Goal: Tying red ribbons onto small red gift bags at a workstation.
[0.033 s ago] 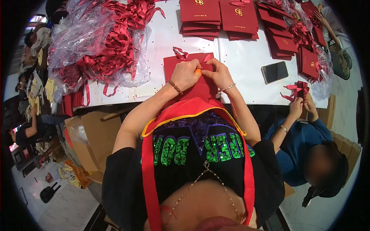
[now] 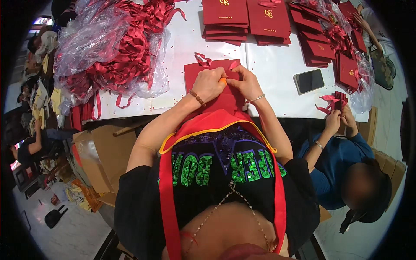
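1. Reaching forward from the lower edge, both bare arms meet over the near edge of the white surface (image 2: 268,69).
2. The left hand (image 2: 209,83) is curled into a loose fist, knuckles up, with a bead bracelet at the wrist. It presses on the dark red folder (image 2: 193,73).
3. The right hand (image 2: 248,83) is curled too, fingers bent down onto the folder, a thin bangle on its wrist.
4. Something small and orange (image 2: 223,79) shows between the two hands. Which hand pinches it, I cannot tell.
5. The folder lies flat, its long side running left to right. Its near part is hidden under the hands.
6. A red ribbon bow (image 2: 201,59) sits at the folder's far edge, just past the left hand.
7. A dark phone (image 2: 308,81) lies to the right, apart from the hands.
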The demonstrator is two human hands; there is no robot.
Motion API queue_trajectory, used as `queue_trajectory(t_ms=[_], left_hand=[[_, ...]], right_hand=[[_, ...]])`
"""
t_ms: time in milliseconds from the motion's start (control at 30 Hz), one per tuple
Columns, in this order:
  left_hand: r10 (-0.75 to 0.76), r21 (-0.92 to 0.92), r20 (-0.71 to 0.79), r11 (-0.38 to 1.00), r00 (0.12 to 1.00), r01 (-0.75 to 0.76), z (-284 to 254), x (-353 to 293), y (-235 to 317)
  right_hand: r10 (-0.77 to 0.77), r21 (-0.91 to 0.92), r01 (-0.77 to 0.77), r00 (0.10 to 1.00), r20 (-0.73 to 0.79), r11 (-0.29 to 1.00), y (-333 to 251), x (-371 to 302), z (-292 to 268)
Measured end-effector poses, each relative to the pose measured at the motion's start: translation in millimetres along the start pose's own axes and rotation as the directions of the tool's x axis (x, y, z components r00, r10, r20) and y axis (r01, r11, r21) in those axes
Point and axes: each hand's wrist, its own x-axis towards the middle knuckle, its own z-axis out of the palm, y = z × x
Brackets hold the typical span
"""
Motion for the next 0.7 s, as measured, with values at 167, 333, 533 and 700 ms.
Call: queue_trajectory(t_ms=[167, 333, 533, 700], left_hand=[[-0.02, -0.031, -0.019, 0.999, 1.0, 0.019, -4, 1, -2], [0.047, 0.028, -0.02, 0.999, 0.999, -0.047, -6, 7, 1], [0.029, 0.024, 0.036, 0.999, 0.999, -0.03, -3, 8, 2], [0.211, 0.422, 0.177, 0.866, 0.961, -0.268, -3, 8, 10]], right_hand=[[-0.019, 0.003, 0.02, 1.0, -0.019, 1.0, -1, -1, 3], [-0.034, 0.001, 0.034, 0.998, -0.054, 0.999, -1, 0, 0], [-0.214, 0.031, 0.22, 0.968, -0.129, 0.975, 16, 2, 12], [-0.234, 0.001, 0.237, 0.96, -0.155, 0.972, 16, 1, 19]])
